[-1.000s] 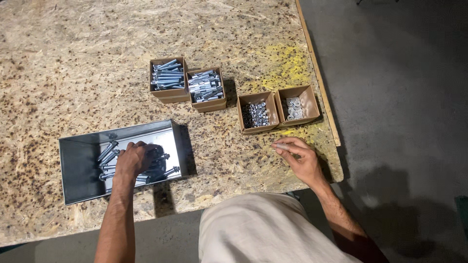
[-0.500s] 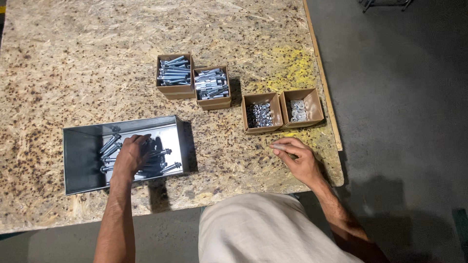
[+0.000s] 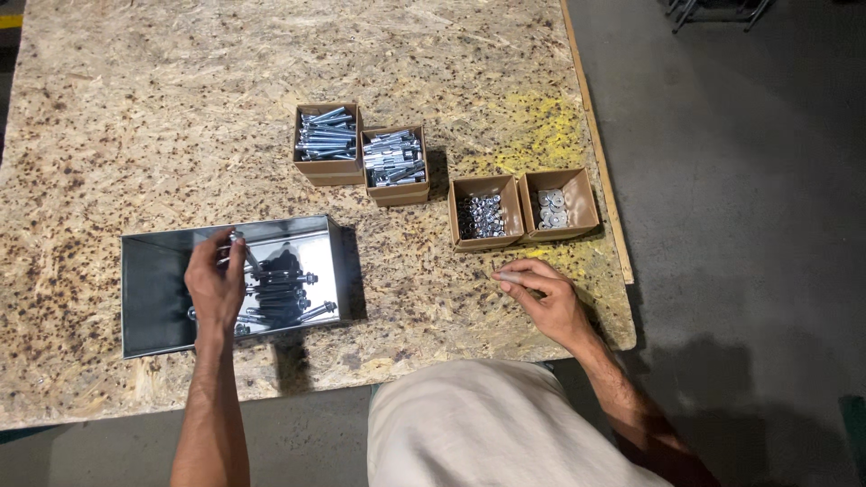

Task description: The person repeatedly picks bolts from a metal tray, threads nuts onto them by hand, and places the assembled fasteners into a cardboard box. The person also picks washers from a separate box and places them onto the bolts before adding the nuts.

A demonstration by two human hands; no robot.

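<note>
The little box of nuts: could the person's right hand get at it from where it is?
Probably yes: the right hand rests on the table just below the box of nuts, whose top is open, with nothing between.

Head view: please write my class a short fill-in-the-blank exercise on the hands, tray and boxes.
1. The left hand lifts a bolt from the metal ____.
2. The right hand rests on the ____.
3. The number of cardboard boxes on the board is ____.

Missing words: tray; board; four
</note>
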